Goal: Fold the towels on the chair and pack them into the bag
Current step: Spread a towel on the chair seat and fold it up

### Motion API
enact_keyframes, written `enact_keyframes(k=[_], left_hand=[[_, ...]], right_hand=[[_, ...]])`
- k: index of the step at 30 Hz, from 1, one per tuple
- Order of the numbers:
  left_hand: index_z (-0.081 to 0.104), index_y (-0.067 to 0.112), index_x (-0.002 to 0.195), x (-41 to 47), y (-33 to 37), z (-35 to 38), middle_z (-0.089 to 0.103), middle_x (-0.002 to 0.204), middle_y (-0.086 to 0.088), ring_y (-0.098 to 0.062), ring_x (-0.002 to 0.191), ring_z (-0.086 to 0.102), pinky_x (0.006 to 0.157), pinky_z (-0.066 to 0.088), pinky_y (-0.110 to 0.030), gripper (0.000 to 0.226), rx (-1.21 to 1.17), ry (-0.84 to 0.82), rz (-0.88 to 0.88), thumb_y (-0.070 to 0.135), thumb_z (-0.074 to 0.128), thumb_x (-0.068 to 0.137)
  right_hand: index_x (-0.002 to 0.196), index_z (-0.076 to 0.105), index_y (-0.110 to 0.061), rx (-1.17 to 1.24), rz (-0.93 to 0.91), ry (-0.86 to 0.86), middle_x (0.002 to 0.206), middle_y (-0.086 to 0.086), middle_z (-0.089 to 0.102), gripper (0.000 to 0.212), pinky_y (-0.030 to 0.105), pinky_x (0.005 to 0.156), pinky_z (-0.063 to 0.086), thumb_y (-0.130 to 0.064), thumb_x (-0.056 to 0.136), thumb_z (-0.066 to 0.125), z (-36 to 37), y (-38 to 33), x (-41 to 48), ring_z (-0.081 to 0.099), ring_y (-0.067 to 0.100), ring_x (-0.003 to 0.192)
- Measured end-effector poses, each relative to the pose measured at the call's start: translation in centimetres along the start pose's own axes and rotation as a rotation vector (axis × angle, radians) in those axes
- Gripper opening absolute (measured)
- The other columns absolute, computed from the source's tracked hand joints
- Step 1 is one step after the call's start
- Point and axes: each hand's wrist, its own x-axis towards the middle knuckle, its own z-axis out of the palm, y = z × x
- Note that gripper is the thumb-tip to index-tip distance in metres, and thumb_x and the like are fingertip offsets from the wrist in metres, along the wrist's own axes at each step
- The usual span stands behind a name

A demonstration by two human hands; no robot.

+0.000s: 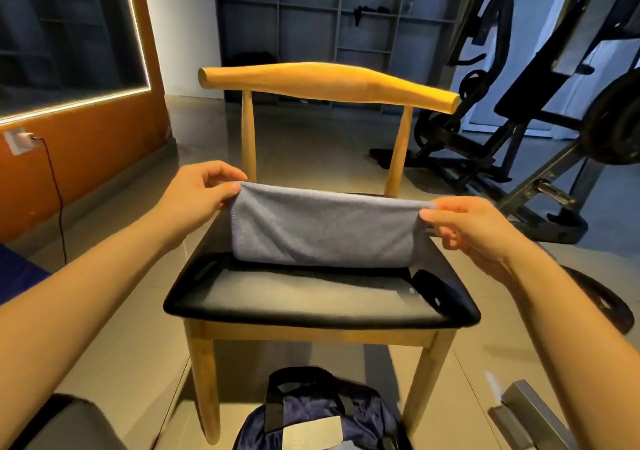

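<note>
I hold the towel (pixel 322 227) stretched across the middle of the frame. My left hand (pixel 204 189) pinches its upper left corner between thumb and fingers, and my right hand (pixel 464 227) pinches the upper right one. It is a pale grey-blue cloth, doubled into a long band, with a fine woven grain, a stitched hem down its left edge and soft diagonal creases. Its lower fold meets the black seat of the chair (pixel 311 314) (wooden legs and backrest). The dark blue bag (pixel 311 411) sits on the floor at bottom centre, in front of the chair.
</note>
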Motion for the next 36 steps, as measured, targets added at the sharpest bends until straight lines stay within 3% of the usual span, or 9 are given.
enact_keyframes(k=[5, 8, 11, 16, 18, 25, 30, 34, 36], left_hand=[[0.073, 0.02, 0.104, 4.9, -1.7, 1.9, 0.073, 0.103, -0.002, -0.019, 0.098, 0.07, 0.082, 0.058, -0.034, 0.009, -0.006, 0.007, -0.107, 0.019, 0.066, 0.098], [0.074, 0.018, 0.1, 7.3, -3.2, 3.5, 0.072, 0.101, -0.003, -0.02, 0.097, 0.068, 0.075, 0.056, -0.031, 0.007, -0.013, 0.036, -0.215, 0.021, 0.068, 0.097], [0.075, 0.011, 0.098, 8.5, -4.8, 5.2, 0.072, 0.096, -0.006, -0.02, 0.092, 0.068, 0.064, 0.05, -0.024, 0.007, -0.016, 0.051, -0.317, 0.015, 0.07, 0.095], [0.076, 0.005, 0.093, 10.0, -6.3, 5.9, 0.073, 0.093, -0.014, -0.019, 0.074, 0.066, 0.059, 0.052, -0.025, 0.008, 0.111, -0.158, -0.566, 0.008, 0.078, 0.087], [0.076, 0.004, 0.095, 10.6, -6.5, 5.9, 0.072, 0.094, -0.013, -0.018, 0.072, 0.066, 0.056, 0.051, -0.024, 0.011, 0.179, -0.23, -0.621, 0.01, 0.079, 0.086], [0.068, 0.009, 0.099, 11.7, -7.6, 6.4, 0.066, 0.101, -0.014, -0.02, 0.081, 0.063, 0.047, 0.05, -0.022, 0.005, 0.23, -0.204, -0.639, 0.014, 0.066, 0.098], [0.065, 0.008, 0.099, 12.5, -8.4, 7.1, 0.069, 0.098, -0.017, -0.024, 0.081, 0.066, 0.055, 0.053, -0.028, 0.01, 0.241, -0.155, -0.637, 0.017, 0.061, 0.102], [0.068, 0.006, 0.084, 12.7, -9.2, 7.8, 0.068, 0.082, -0.017, -0.026, 0.075, 0.062, 0.072, 0.053, -0.038, 0.025, 0.381, -0.113, -0.547, 0.025, 0.063, 0.1], [0.07, 0.006, 0.074, 12.7, -9.4, 7.8, 0.067, 0.072, -0.015, -0.026, 0.072, 0.062, 0.073, 0.052, -0.039, 0.034, 0.403, -0.118, -0.539, 0.028, 0.064, 0.099]], right_hand=[[0.102, 0.072, 0.003, 0.052, -0.04, 0.125, 0.085, 0.004, 0.071, 0.02, 0.032, 0.078, 0.048, -0.015, 0.095, 0.067, 0.9, 0.9, 5.8, 0.063, 0.015, 0.081], [0.097, 0.069, -0.002, 0.127, 0.047, 0.15, 0.07, 0.003, 0.057, 0.011, 0.028, 0.06, 0.041, -0.011, 0.099, 0.061, 1.9, 1.9, 8.9, 0.05, 0.012, 0.06], [0.093, 0.069, -0.006, 0.099, 0.134, 0.205, 0.076, 0.01, 0.06, 0.009, 0.027, 0.053, 0.039, -0.008, 0.098, 0.062, 2.9, 3.7, 11.6, 0.052, 0.017, 0.062], [0.072, 0.069, -0.002, -0.219, 0.252, 0.255, 0.066, 0.014, 0.059, 0.021, 0.032, 0.058, 0.045, -0.011, 0.091, 0.07, 4.5, 7.0, 13.8, 0.05, 0.021, 0.058], [0.077, 0.072, 0.005, -0.24, 0.286, 0.241, 0.064, 0.013, 0.057, 0.017, 0.03, 0.057, 0.044, -0.008, 0.089, 0.068, 4.3, 6.7, 14.3, 0.05, 0.022, 0.058], [0.077, 0.065, -0.009, -0.39, 0.26, 0.158, 0.072, 0.014, 0.063, 0.024, 0.027, 0.054, 0.046, -0.013, 0.1, 0.06, 3.9, 6.3, 16.1, 0.056, 0.021, 0.064], [0.079, 0.063, -0.008, -0.454, 0.234, 0.254, 0.071, 0.013, 0.062, 0.026, 0.044, 0.068, 0.058, -0.02, 0.101, 0.059, 4.7, 7.8, 17.6, 0.059, 0.028, 0.066], [0.067, 0.061, -0.006, -0.398, 0.299, 0.213, 0.062, 0.013, 0.057, 0.029, 0.036, 0.059, 0.05, -0.019, 0.093, 0.067, 4.8, 7.3, 17.5, 0.055, 0.025, 0.058], [0.075, 0.069, 0.003, -0.395, 0.334, 0.185, 0.064, 0.013, 0.059, 0.019, 0.03, 0.054, 0.047, -0.012, 0.087, 0.069, 4.5, 7.1, 17.3, 0.056, 0.026, 0.059]])
